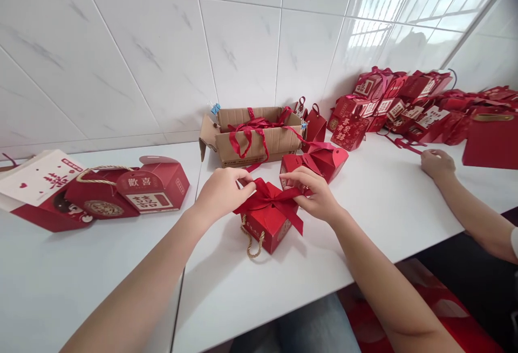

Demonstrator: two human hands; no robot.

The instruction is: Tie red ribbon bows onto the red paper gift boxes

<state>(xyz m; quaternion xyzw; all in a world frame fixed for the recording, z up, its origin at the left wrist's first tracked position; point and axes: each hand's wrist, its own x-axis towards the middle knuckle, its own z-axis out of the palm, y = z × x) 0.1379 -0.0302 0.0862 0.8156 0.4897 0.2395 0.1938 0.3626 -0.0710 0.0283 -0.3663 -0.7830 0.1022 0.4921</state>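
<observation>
A small red gift box sits on the white table in front of me, a gold rope handle hanging from its near left side. Tied on its top is a red ribbon bow. My left hand pinches the bow's left loop between thumb and fingers. On the other side my right hand has its fingers closed on the right loop. Just behind my right hand lies another red box with a ribbon on it.
A cardboard box of red ribbons stands by the tiled wall. Red and white boxes are at the left. Many wrapped boxes are piled at the back right. Another person's hand rests near a ribbon at the right.
</observation>
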